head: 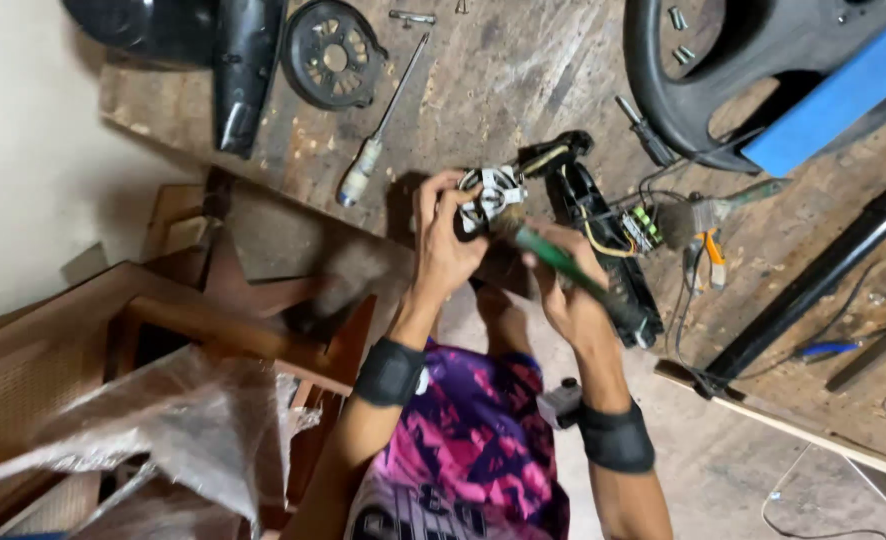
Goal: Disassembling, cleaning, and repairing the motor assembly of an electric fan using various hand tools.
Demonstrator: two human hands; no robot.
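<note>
Left hand [445,245] has its grip clamped around a small motor [490,197] with a silvery frame, held up just off the near edge of the wooden table [523,70]. Can't really tell which way the motor's shaft faces from here. Right hand [563,290] is clenched on a green-handled brush [553,255]; its long axis runs diagonally, bristle end up-left touching the motor, handle trailing down-right. Just beside the hands is a long black housing [603,250] with wires, lying roughly along that same diagonal. A screwdriver [378,130] lies well apart up-left. Open table between them, crowded to the right by pliers [711,255].
</note>
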